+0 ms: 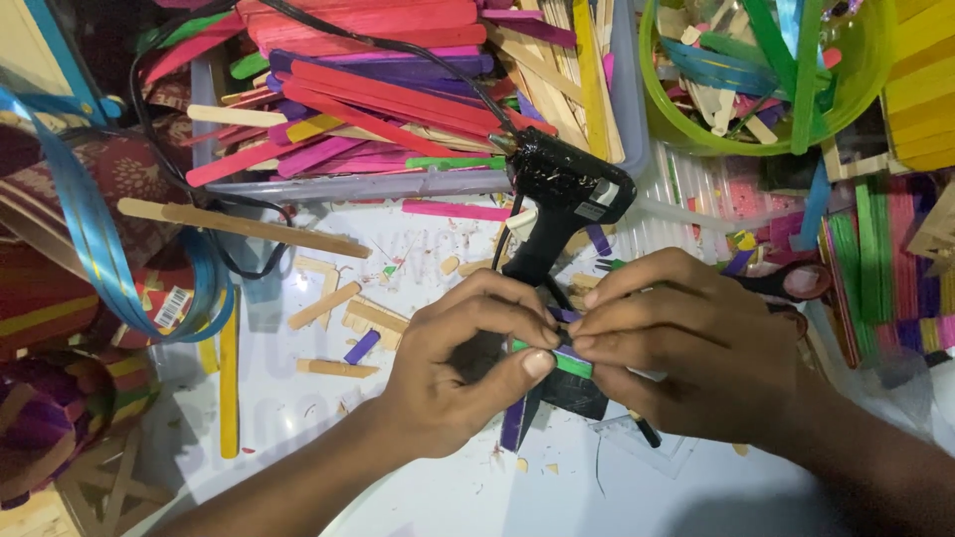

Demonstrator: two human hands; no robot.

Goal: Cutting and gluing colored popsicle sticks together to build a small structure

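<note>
Head view: left hand (453,363) and right hand (676,348) meeting fingertip to fingertip, both pinching a small green stick piece (569,362) with a purple piece (517,418) beneath it, held just over the white table (298,398). Directly beyond the fingertips, a black glue gun (562,194) standing on its handle. Farther beyond, a tray of coloured craft sticks (378,99). Beyond the right hand, a green bowl (766,75) of stick offcuts. Left of the left hand, blue ribbon (90,229) and a yellow stick (230,383).

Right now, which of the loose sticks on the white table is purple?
The short purple stick left of the left hand; the cut pieces around it are bare wood, and the long one is yellow.
</note>
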